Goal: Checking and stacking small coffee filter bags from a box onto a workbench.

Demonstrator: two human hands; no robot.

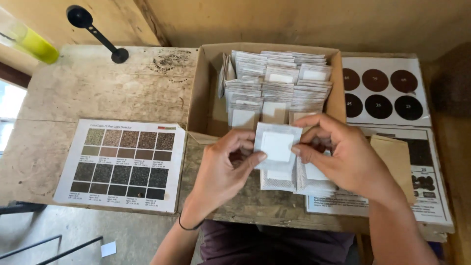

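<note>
Seen from above, the left hand [221, 169] and the right hand [343, 154] pinch a small white packet [277, 146] by its side edges, fingers closed on it, just in front of an open cardboard box [198, 93] on a worn table [98, 83]; the packet is flat, square and pale, with a lighter square in its middle; more packets [279, 179] lie beneath, partly hidden by the hands; the box holds rows of similar packets [277, 86]; a colour chart [125, 164] lies to the left; a sheet with dark circles [380, 91] is cut off behind the right wrist.
</note>
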